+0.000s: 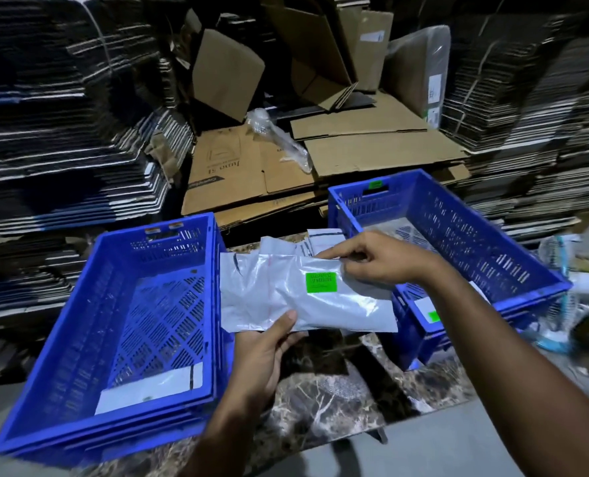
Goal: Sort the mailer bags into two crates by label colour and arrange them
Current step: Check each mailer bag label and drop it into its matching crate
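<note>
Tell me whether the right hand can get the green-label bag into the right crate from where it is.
Probably yes. The right hand already pinches the green-label bag right beside the right crate, whose open top has nothing over it. The left hand also holds the bag's near edge and would need to release its grip.

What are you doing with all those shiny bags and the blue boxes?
A person is sorting silver mailer bags by label colour. The left hand holds a small stack of bags from below, and the right hand pinches the top bag, which has a green label. The right crate already holds a bag with a green label, so this one probably goes there. The left crate holds one bag whose label is not visible.
</note>
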Motion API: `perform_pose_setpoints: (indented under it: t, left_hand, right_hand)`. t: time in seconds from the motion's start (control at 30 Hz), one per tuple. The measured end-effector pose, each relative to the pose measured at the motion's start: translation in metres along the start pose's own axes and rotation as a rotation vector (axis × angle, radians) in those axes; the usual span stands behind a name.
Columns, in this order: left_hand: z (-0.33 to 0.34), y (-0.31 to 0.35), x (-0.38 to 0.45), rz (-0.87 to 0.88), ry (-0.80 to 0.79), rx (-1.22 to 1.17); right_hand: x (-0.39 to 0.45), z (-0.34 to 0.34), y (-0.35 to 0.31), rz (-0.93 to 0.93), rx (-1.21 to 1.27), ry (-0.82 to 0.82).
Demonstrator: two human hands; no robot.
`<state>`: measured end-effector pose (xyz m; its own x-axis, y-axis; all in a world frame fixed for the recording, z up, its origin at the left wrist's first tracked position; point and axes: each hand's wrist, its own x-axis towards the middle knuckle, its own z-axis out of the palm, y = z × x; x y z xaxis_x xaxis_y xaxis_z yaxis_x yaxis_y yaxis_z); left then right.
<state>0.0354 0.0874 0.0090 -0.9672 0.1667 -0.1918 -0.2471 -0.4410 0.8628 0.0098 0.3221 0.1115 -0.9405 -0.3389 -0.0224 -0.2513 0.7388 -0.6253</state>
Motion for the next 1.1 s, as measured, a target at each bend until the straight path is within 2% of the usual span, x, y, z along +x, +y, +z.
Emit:
perform_pose_setpoints:
  t: [0.13,0.23,0.3,0.4,0.47,0.53,0.6,0.67,0.77,0.93,1.1]
  left_hand:
    - [0.013,-0.002,0.016,0.072,0.012,0.040]
    - [0.035,-0.007,0.031,0.109,-0.022,0.077]
    - [0.055,-0.013,0.043,0.130,-0.017,0.098]
    - [0.080,-0.027,0.067,0.157,0.017,0.150]
    - [0.094,-0.041,0.082,0.170,-0.013,0.306]
    - [0.109,-0.061,0.094,0.222,-0.073,0.571]
    - [0.118,-0.078,0.104,0.359,-0.180,0.916]
    - [0.128,-0.099,0.113,0.467,-0.323,1.220]
    - [0.139,-0.121,0.120,0.413,-0.467,1.461]
    - [0.138,-0.132,0.122,0.412,-0.527,1.580]
    - [0.131,-0.136,0.127,0.411,-0.524,1.624]
  right_hand:
    - [-0.017,0.012,0.021,0.050,0.171,0.007]
    - [-0.037,0.022,0.042,-0.010,0.256,0.047]
    - [-0.050,0.027,0.058,-0.004,0.347,0.118]
    - [-0.066,0.017,0.092,0.057,0.421,0.309]
    - [-0.073,-0.005,0.119,0.086,0.322,0.497]
    - [-0.078,-0.037,0.144,0.167,0.207,0.645]
    - [-0.077,-0.067,0.165,0.265,0.021,0.690]
    - [-0.072,-0.087,0.195,0.377,-0.242,0.589]
    - [-0.058,-0.088,0.240,0.530,-0.410,0.293]
    - [-0.045,-0.053,0.279,0.607,-0.499,-0.175]
    - [-0.040,-0.018,0.290,0.626,-0.449,-0.623]
